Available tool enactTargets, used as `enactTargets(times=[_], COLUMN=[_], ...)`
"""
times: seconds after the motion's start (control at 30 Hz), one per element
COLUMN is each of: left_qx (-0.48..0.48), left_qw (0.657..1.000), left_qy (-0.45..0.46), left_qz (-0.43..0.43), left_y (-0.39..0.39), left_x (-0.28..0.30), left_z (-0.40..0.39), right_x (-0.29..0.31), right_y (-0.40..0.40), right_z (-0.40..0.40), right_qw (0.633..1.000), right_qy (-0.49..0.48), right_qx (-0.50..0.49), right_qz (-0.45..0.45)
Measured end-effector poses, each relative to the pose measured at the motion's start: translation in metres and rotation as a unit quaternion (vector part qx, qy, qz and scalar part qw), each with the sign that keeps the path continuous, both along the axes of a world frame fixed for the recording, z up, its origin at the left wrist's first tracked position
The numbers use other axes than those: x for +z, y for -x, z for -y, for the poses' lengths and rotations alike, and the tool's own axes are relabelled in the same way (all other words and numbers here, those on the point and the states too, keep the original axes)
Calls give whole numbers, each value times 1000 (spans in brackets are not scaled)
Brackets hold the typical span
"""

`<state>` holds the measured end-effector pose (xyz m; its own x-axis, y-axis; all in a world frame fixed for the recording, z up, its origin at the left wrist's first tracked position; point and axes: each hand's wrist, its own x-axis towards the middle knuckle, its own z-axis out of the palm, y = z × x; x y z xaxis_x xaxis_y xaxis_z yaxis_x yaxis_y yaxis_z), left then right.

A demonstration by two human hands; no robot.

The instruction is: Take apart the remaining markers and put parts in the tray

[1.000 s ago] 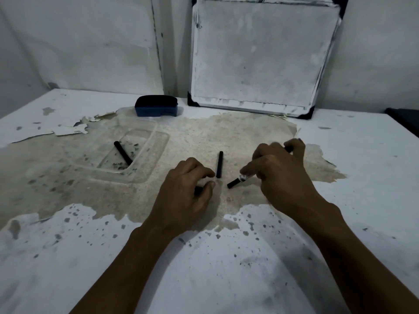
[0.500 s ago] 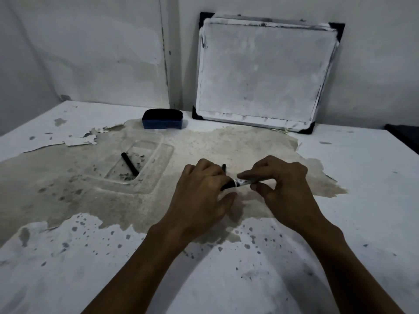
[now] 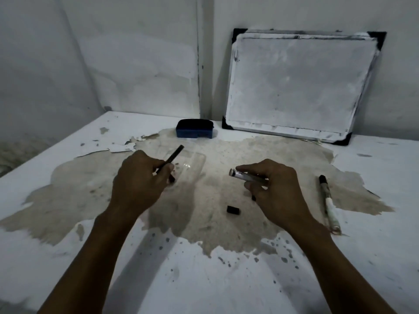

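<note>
I count two marker bodies, one in my right hand (image 3: 274,189) and one on the worktop (image 3: 328,203), one thin black rod (image 3: 173,156), one small black cap (image 3: 233,210), one blue eraser (image 3: 195,131), one whiteboard (image 3: 297,85).

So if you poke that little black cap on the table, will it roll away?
The small black cap lies on its side on the worn tabletop, so a poke across it would probably make it roll. It looks tiny and likely light. It seems stiff plastic, so it should keep its shape.

Eraser (image 3: 195,131) left of whiteboard (image 3: 297,87); cap (image 3: 233,210) between hands, marker (image 3: 328,202) far right.
</note>
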<state>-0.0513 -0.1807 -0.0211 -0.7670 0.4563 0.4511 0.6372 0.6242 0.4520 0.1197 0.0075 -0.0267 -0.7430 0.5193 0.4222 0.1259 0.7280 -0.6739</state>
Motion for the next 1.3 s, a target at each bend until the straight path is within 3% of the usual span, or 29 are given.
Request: enactTargets(times=[0.17, 0.37, 0.5, 0.77, 0.87, 0.97, 1.07, 1.3], left_qx=[105, 93, 90, 103, 101, -15, -91, -76], left_qw=[986, 967, 959, 956, 986, 1000, 995, 989], left_qy=[94, 225, 256, 254, 128, -5, 40, 117], left_qz=[88, 78, 83, 108, 20, -20, 30, 46], left_y=[34, 51, 59, 62, 42, -3, -43, -76], left_x=[4, 2, -5, 3, 14, 15, -4, -45], left_z=[-30, -75, -83, -76, -79, -98, -124, -154], right_x=[-3, 4, 11, 4, 1, -1, -3, -7], right_y=[8, -12, -31, -43, -43, -43, -46, -64], right_z=[13, 6, -8, -20, -23, -26, -27, -41], right_qw=[1000, 999, 997, 993, 991, 990, 989, 984], right_qy=[11, 24, 30, 76, 92, 90, 83, 53], right_qx=[-3, -32, -53, -76, -83, -97, -106, -157], right_qz=[-3, -21, -39, -48, -50, -57, -61, -71])
